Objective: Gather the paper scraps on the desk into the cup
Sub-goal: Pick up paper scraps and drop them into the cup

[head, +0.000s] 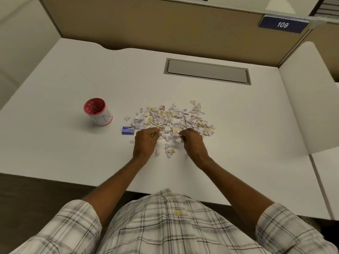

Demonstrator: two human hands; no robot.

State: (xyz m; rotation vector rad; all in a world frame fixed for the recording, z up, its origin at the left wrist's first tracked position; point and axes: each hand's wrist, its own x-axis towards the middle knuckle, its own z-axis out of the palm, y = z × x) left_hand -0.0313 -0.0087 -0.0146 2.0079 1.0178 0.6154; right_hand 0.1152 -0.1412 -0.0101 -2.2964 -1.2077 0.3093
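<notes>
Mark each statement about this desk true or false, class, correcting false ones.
1. The red-rimmed white cup stands upright, left of the pile of torn paper scraps. True.
2. The small blue box lies inside the cup. False: it lies on the white desk beside the pile.
3. The left hand and the right hand reach the pile's near edge. True.
4. The blue sign reads 901. False: it reads 109.

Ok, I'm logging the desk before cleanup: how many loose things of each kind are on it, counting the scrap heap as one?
Red-and-white cup: 1
Small blue box: 1
Heap of paper scraps: 1 (single scraps too many to count)
Total: 3
</notes>
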